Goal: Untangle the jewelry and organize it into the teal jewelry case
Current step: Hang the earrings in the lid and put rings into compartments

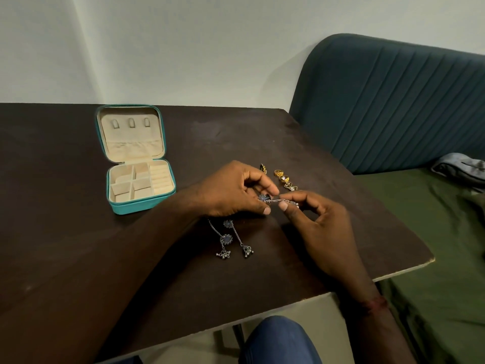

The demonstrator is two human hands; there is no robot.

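**Both hands work one silver chain loose**

Head view: near the middle of the dark, matt table (78,232), the left hand (231,190) pinches a blue-stone stud (262,197) between thumb and curled fingers. The right hand (322,227) pinches the silver chain (277,200) that runs from the stud, thumb against forefinger. The chain spans the short gap between the two pinches.

I judge that the step is to free this piece. It is better to keep the chain slack and ease the loops apart, because thin links can kink when pulled.

From the hands, more silver pieces (231,240) lie at six o'clock: fine chains, round blue stones and small beaded bell clusters. Shiny gold pieces (282,177) lie at one o'clock. The teal jewelry case (136,206) stands open at ten o'clock, with soft beige lining, square compartments and ring rolls. A ribbed blue bench (393,101) is at two o'clock.
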